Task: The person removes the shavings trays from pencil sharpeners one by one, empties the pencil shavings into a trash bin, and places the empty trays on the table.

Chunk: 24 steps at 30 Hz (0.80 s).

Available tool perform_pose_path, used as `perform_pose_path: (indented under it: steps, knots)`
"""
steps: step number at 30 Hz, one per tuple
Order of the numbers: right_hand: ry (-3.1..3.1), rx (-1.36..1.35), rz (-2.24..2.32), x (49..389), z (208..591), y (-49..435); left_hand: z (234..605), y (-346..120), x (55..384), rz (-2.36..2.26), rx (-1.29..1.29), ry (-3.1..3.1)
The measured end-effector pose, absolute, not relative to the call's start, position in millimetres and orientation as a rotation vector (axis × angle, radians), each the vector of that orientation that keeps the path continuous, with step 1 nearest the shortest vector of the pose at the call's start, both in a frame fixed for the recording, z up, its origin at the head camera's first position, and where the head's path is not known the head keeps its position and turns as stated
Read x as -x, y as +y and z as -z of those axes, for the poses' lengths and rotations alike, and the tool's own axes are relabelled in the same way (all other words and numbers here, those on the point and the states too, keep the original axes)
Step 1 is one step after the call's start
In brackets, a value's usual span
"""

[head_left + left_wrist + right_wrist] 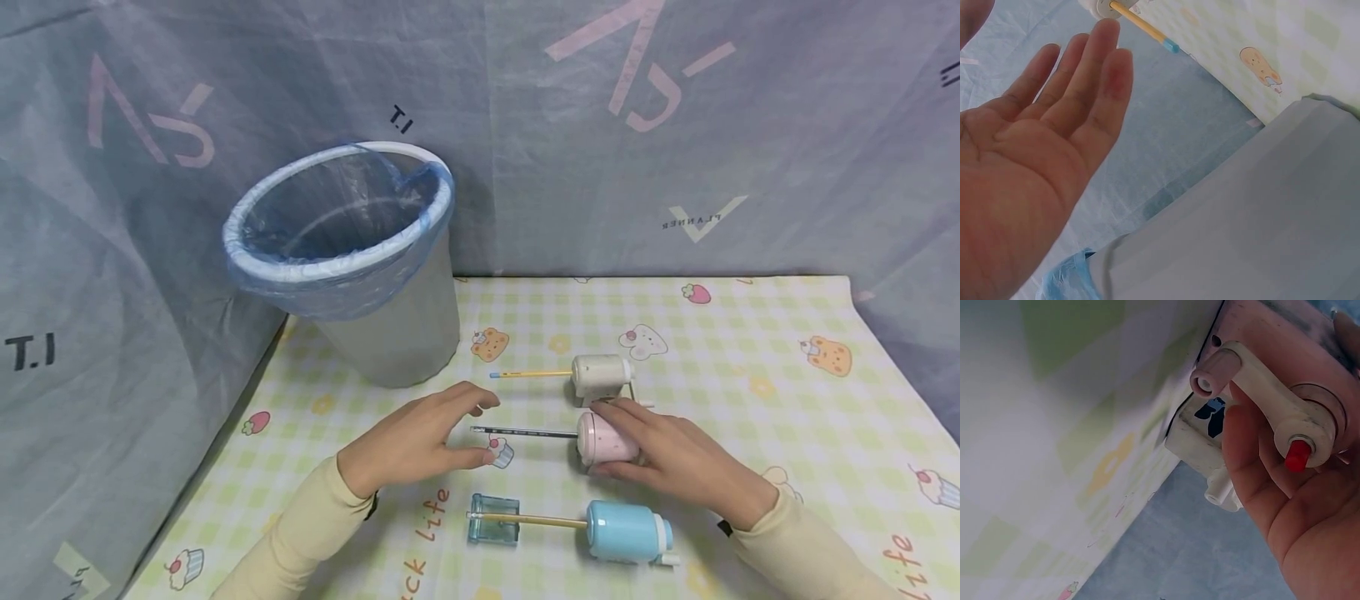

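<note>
Over the table, my left hand (420,437) has its fingers spread and relaxed, near the eraser end of a black pencil (525,432); its palm (1022,162) faces up in the left wrist view. That pencil sticks out of a pink crank pencil sharpener (594,440). My right hand (671,450) grips the sharpener's body, fingers over the far side and thumb on the near side. In the right wrist view, its pale crank handle (1266,390) with a red end shows beside my fingers. Part of the body is hidden by the hand.
Behind stands a cream sharpener (597,375) with a yellow pencil (534,374). Nearer is a blue sharpener (624,532) with a gold pencil (551,522), which overlaps a clear teal shavings tray (495,535). A grey bin (420,333) with a blue liner stands back left.
</note>
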State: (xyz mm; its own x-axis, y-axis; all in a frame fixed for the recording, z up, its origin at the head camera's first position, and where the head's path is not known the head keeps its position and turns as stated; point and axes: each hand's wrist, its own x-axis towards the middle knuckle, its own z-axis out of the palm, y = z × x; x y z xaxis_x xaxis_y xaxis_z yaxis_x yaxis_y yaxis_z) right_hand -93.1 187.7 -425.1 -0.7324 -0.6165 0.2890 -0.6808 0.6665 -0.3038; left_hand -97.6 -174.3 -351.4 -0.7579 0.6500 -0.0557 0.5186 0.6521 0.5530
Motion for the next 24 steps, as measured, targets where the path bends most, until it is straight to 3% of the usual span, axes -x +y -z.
perform_pose_path:
  steps: [24]
  knots:
    - [-2.724,-1.107,-0.658,92.3,424.7,188.2,352.4,-175.4,98.3,-0.76,-0.903,2.671]
